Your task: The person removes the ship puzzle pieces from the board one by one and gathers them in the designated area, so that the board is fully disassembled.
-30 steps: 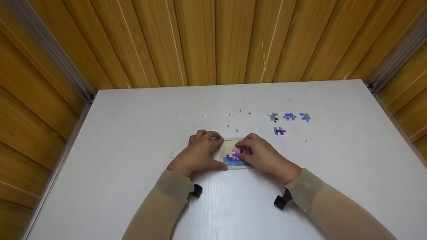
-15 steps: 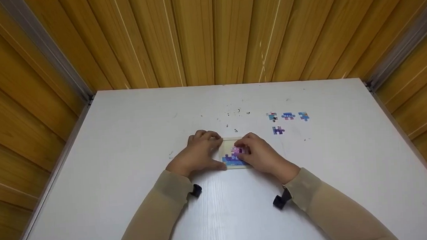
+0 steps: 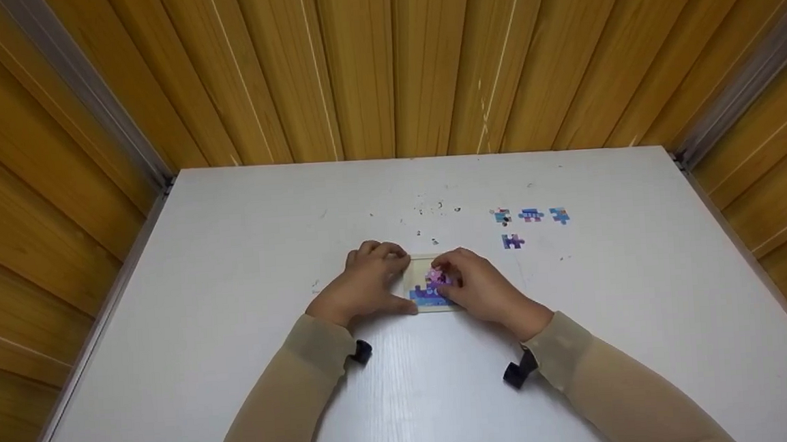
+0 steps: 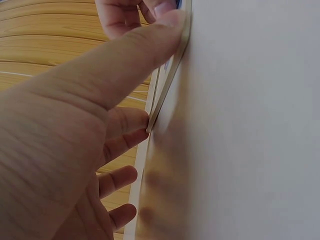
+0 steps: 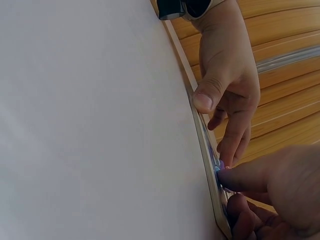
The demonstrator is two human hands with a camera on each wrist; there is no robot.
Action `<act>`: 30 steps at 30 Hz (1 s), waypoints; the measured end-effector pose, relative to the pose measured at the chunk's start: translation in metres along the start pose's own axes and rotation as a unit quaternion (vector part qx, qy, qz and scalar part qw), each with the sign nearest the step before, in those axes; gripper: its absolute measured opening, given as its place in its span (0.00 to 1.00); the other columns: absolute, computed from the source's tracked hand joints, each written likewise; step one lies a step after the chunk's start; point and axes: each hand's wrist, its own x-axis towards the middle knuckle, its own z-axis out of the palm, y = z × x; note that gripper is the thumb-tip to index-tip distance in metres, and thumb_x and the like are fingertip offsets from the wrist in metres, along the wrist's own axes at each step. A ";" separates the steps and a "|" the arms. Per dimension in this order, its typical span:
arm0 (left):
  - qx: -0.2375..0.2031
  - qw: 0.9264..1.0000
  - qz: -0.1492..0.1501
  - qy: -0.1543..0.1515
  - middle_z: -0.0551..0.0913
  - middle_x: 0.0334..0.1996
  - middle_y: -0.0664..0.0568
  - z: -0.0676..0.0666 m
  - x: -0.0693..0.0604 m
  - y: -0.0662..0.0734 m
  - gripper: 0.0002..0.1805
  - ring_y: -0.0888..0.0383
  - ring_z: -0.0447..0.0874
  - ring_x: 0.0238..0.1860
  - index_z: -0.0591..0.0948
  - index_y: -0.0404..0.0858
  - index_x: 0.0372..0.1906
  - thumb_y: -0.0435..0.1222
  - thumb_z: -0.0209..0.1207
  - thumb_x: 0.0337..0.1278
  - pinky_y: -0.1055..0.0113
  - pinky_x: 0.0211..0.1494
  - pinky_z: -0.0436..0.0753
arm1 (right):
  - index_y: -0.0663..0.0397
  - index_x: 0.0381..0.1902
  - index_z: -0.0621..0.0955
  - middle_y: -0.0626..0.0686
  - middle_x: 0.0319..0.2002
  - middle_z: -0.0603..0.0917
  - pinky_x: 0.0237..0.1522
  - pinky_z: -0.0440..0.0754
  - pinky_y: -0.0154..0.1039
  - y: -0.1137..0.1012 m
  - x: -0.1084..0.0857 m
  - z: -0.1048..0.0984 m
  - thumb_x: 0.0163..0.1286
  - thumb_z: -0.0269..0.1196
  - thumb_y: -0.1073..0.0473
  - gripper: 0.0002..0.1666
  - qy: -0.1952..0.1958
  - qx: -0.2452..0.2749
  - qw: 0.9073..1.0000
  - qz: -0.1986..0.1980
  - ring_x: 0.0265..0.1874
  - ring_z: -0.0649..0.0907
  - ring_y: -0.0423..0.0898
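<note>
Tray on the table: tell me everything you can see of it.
The tray is pale, shallow and rectangular, with a raised rim, and looks wooden. It lies flat on the table. Blue and purple pieces line its near side; its far left part is bare. The left hand grips its left end, thumb at the near corner, finger at the far one. The right hand, over its right part, holds a pink piece; whether that is seated is unclear.
</note>
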 end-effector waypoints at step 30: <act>0.009 1.000 0.009 -0.001 0.74 0.81 0.53 0.001 0.001 -0.001 0.54 0.43 0.62 0.86 0.77 0.45 0.84 0.61 0.83 0.55 0.40 0.89 0.60 | 0.51 0.55 0.90 0.50 0.50 0.93 0.52 0.83 0.44 0.002 -0.001 -0.003 0.77 0.74 0.64 0.12 0.019 0.023 0.999 -0.013 0.44 0.84 0.45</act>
